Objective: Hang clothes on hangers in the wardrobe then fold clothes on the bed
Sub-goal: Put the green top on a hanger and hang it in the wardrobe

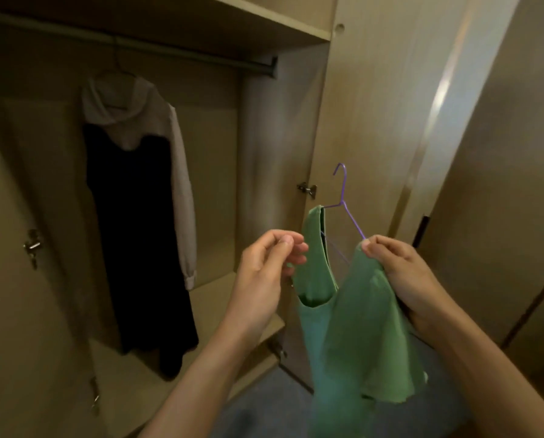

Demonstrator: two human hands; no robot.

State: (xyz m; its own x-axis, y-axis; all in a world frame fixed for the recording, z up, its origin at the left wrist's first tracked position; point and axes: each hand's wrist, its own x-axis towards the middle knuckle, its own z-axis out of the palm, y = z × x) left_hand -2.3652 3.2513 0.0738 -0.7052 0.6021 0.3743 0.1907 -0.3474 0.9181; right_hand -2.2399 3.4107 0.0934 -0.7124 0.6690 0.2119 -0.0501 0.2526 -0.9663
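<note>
Two bare forearms reach in from the bottom edge, and between them hangs the green top (359, 327), held up in front of the inner face of the open right-hand door (359, 105), to the right of the wardrobe opening. The right hand (403, 273) grips the top's right shoulder, its fingers (387, 245) curled over the fabric and the thumb pressing it just where one arm of the purple hanger (343, 197) comes down. The hanger's other arm is tucked into the top's left strap, and its hook points up, tilted a little to the left. The left hand (264, 263) sits just beside that strap with its fingers curled narrow and the thumb laid on the forefinger; whether it pinches any fabric cannot be told.

A door hinge (307, 188) sits just behind and left of the hook. Inside the wardrobe, a rail (169, 50) runs under the upper shelf (264, 17). A wire hanger (117, 63) on the rail carries a grey hooded garment (131, 112) over a long black garment (131, 232), well apart from the green top and to its left. The black hem reaches close to the wardrobe floor (207, 298). The left door, with its own hinge (32, 246), stands open at the left edge. Blue-grey flooring (264, 412) shows below the top.
</note>
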